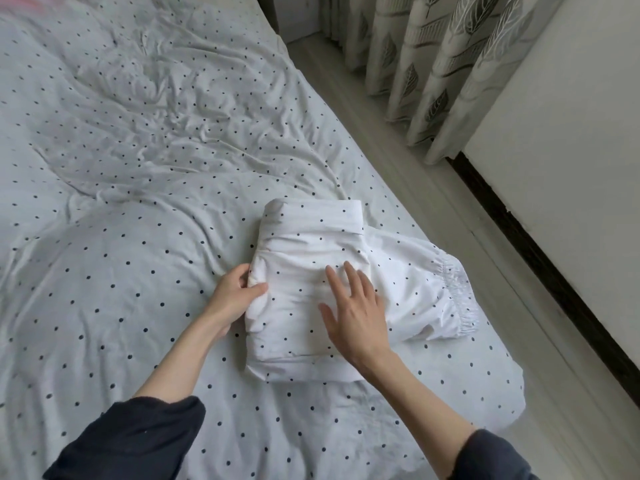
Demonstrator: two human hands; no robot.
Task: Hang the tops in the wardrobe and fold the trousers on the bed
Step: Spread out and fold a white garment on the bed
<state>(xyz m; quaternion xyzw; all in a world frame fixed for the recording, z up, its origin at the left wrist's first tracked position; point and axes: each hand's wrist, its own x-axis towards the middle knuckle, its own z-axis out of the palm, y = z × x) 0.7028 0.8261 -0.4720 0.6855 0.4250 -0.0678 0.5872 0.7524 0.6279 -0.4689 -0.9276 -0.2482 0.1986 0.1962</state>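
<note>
While the folded white trousers (pixel 311 289) lie near the bed's (pixel 121 271) right edge, we see the left hand (pixel 235 292) pinching their left edge, and the right hand (pixel 356 306) flat on top, fingers straight and spread.

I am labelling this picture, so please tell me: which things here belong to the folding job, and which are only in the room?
Job: white trousers, bed, left hand gripping their edge, right hand flat on top.
Not the job: leaf-pattern curtain, floor.
</note>
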